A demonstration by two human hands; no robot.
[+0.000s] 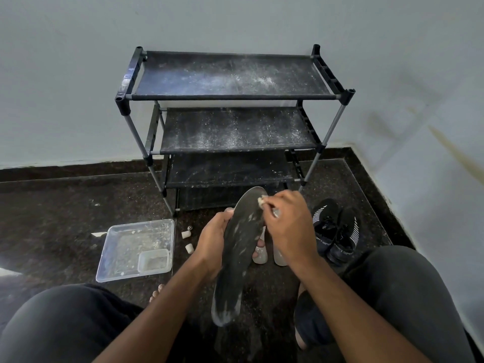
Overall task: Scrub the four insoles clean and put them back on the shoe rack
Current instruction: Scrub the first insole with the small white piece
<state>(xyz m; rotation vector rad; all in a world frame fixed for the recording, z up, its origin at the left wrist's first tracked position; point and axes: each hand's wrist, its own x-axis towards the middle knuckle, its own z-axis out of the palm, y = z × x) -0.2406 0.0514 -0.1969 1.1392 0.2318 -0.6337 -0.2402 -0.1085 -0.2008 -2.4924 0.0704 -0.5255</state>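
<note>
- Scrubbing is under way: the left hand grips the dark insole around its middle, fingers curled behind it, holding it tilted up off the floor in front of the shoe rack.
- The right hand pinches a small pale scrubbing wad between fingertips and presses it near the insole's toe end.
- Risk: the insole is thin and held only at mid-length, so in my judgement hard pressure at the toe could fold it or twist it out of the grip; moving the supporting fingers closer to the scrubbed spot would help.
- Risk: the wad is tiny and could slip from the pinch or crumble, which would leave more crumbs on the surface.
- Risk: loosened residue may drop onto the two pale insoles lying on the floor just below the hands, beside the black shoes, and dirty them again.
- Look of the insole: dark grey, long and flexible, with whitish streaks and patches along its middle and a pale smear at the heel end, so it reads as only partly clean.
- The rack's shelves are dusted with white powder, so a cleaned insole set there may pick it up.
- A clear plastic tray holding a small container sits on the floor to the left.
</note>
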